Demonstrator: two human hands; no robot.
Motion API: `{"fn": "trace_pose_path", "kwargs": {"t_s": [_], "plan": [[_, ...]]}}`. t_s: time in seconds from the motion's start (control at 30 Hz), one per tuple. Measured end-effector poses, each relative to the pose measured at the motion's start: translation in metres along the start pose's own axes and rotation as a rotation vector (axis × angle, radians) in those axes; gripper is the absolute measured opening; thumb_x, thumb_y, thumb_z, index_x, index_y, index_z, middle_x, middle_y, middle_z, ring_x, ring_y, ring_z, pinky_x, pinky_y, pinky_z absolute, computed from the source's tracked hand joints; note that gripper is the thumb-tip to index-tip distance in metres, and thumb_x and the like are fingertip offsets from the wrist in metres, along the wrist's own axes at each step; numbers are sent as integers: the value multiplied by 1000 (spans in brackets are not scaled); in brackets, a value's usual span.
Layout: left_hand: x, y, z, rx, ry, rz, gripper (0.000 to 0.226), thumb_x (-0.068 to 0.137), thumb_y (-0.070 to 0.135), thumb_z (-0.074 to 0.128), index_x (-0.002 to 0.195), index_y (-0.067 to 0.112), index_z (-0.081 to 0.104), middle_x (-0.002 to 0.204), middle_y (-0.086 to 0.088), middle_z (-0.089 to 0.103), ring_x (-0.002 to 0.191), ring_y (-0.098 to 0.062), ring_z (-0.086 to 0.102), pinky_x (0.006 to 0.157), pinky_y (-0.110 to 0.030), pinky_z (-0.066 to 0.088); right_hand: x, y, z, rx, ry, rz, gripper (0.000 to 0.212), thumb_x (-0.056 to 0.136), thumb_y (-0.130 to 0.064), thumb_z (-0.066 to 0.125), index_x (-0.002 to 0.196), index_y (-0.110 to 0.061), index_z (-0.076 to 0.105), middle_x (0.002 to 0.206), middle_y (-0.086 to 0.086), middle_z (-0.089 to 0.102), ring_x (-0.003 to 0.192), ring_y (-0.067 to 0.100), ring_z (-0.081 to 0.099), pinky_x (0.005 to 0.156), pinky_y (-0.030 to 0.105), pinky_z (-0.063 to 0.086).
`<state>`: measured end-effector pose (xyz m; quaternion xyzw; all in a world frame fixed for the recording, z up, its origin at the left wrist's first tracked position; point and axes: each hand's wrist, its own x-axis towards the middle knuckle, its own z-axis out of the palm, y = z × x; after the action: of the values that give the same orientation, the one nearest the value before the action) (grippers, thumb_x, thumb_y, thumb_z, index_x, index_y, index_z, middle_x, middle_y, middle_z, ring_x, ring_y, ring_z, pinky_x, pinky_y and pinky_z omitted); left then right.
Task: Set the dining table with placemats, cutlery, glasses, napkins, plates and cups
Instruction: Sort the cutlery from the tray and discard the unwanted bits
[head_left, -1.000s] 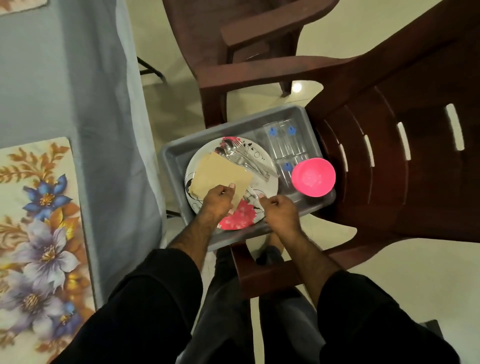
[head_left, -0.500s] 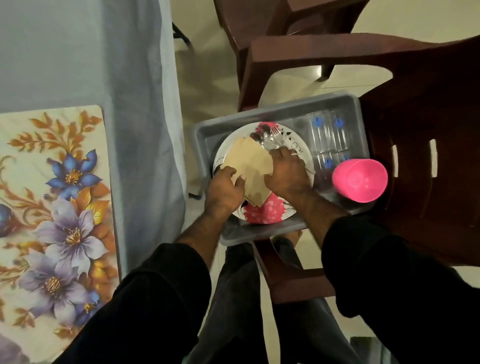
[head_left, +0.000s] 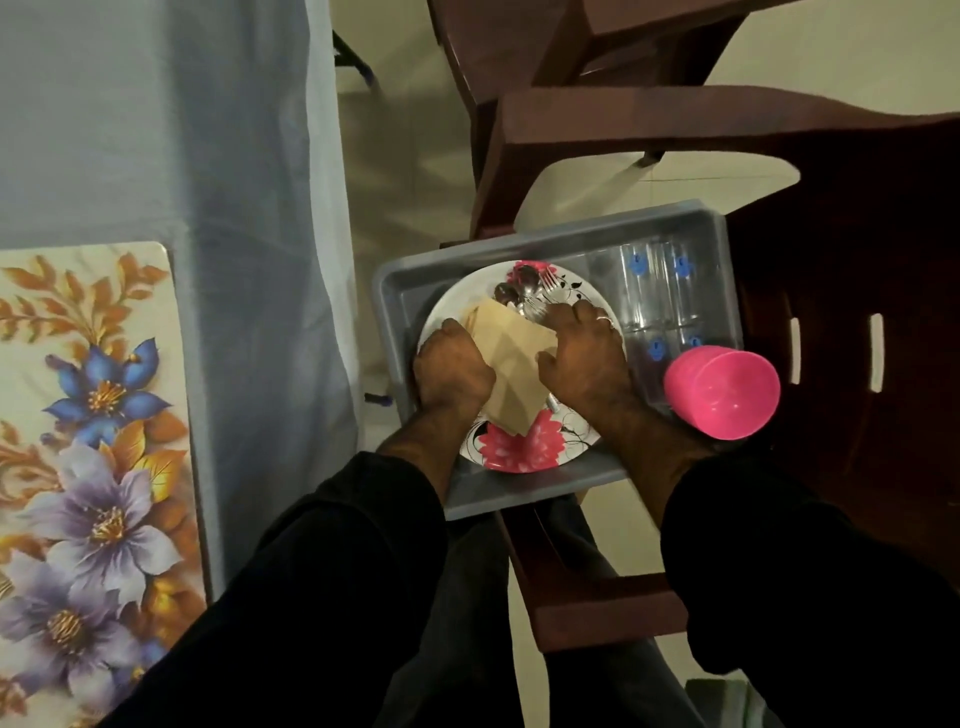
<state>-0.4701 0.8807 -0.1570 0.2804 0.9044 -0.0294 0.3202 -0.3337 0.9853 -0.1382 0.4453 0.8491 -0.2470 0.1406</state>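
Since a moment ago the right hand (head_left: 584, 358) has slid further over the plate (head_left: 524, 447), its curled fingers now on the cutlery (head_left: 524, 296) and its thumb at the beige napkins (head_left: 511, 364). Across from it, the left hand (head_left: 452, 366) grips their other edge, fingertips hidden beneath. Both hands cover most of the plate, which sits in a grey tray (head_left: 519, 244) on a chair (head_left: 831, 218). Clear glasses (head_left: 657, 291) are faint beside it; a pink cup (head_left: 724, 392) lies tilted. One floral placemat (head_left: 88, 415) lies on the worktop (head_left: 130, 119), cut off at left.
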Motion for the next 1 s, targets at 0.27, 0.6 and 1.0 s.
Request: {"fn": "trace_pose_path", "kwargs": {"t_s": [0.27, 0.6, 1.0], "plan": [[4, -14, -17, -377, -149, 377, 17, 76, 13, 74, 73, 24, 62, 71, 6, 59, 71, -21, 63, 62, -29, 38, 5, 13, -21, 305, -131, -109, 76, 67, -39, 73, 139, -19, 58, 132, 6, 61, 117, 31, 61, 98, 41, 53], [29, 45, -79, -744, -211, 215, 46, 73, 8, 95, 113, 16, 73, 103, 0, 79, 94, -19, 76, 83, -42, 65, 26, 50, -93, 664, 29, 195, 30, 85, -14, 82, 114, -14, 77, 99, 2, 77, 93, 21, 73, 83, 35, 61], [7, 168, -22, -634, -299, 184, 22, 88, 19, 84, 102, 25, 68, 98, -5, 76, 95, -26, 75, 90, -47, 63, 18, 167, -124, 181, 23, 388, 34, 82, -21, 78, 112, -7, 69, 111, 18, 71, 100, 40, 69, 78, 40, 56]]}}
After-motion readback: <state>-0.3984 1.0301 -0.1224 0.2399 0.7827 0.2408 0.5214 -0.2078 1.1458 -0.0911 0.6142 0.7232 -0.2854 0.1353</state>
